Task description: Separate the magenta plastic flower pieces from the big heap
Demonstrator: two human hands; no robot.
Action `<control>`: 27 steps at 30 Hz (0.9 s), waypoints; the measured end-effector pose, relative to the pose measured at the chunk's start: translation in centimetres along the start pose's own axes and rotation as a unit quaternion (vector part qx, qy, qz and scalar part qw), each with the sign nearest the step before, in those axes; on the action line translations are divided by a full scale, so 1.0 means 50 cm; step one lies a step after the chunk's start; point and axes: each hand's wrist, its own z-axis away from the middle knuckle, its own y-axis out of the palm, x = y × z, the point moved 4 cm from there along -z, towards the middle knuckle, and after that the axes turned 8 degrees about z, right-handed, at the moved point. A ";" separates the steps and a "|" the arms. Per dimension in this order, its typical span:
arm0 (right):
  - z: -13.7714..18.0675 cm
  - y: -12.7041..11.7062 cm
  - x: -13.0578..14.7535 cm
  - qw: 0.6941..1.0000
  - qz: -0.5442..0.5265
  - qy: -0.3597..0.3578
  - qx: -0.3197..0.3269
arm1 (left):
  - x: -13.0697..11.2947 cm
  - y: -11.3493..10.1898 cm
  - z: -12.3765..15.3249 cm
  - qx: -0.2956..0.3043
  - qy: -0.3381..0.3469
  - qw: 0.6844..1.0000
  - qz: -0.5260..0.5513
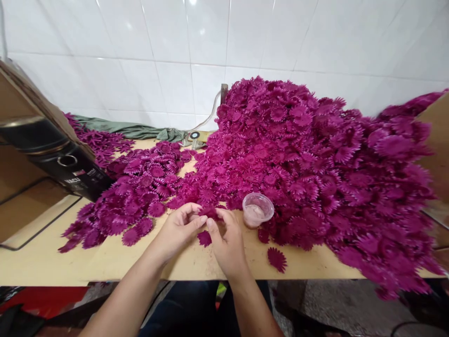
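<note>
My left hand [180,227] and my right hand [228,241] meet at the front middle of a wooden table [105,262]. Both pinch the same magenta fabric flower [209,213] between their fingertips. Another loose flower [204,238] lies on the table just under my hands. A small clear plastic cup [257,210] with pale pinkish paste stands right of my right hand. A huge heap of magenta flowers [308,164] rises behind and to the right. A flatter spread of flowers [136,196] lies left of my hands.
A single flower [277,259] lies near the table's front edge. A black appliance [59,164] and a cardboard sheet [28,98] stand at the left. Green cloth [133,128] and a cable [210,114] lie against the white tiled wall [224,37].
</note>
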 end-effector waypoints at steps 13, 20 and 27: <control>-0.001 0.034 0.005 0.937 -0.311 0.126 0.102 | 0.018 -0.008 -0.012 0.054 0.043 0.989 -0.128; -0.001 0.025 -0.014 0.948 -0.277 0.151 0.047 | 0.022 -0.004 -0.005 0.010 0.129 0.961 -0.245; -0.003 0.016 -0.021 0.969 -0.199 0.145 0.038 | -0.006 0.020 0.008 0.035 0.218 0.934 -0.280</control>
